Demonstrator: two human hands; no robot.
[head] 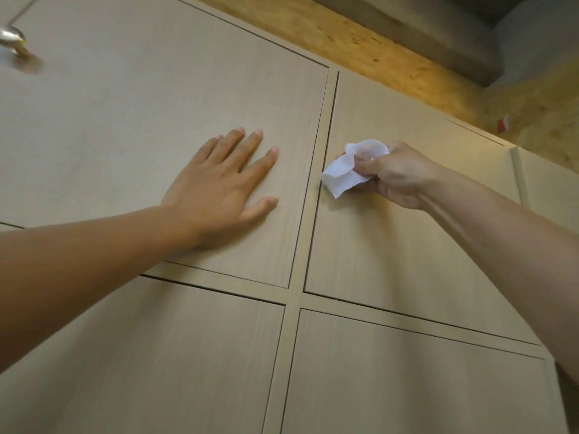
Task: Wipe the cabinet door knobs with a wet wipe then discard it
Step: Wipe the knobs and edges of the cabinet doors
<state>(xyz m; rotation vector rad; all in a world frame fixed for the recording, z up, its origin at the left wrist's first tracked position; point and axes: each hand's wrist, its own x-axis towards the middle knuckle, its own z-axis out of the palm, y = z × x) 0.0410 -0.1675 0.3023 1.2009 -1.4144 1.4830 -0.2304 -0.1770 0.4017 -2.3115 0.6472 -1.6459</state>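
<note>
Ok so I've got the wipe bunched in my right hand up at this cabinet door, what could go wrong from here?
1. The wet wipe is bunched loosely in your right hand, with a corner hanging free; it could slip out.
2. I can't see a knob under the wipe, so you may be rubbing the door panel instead.
3. The metal knob at upper left is easy to miss.

White wet wipe [343, 173] sits crumpled mid-frame, right against the upper right cabinet door [407, 245]. One brass knob [14, 39] shows at far upper left.

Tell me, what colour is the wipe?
White. The wipe shows in the head view, held in the right hand.
</note>
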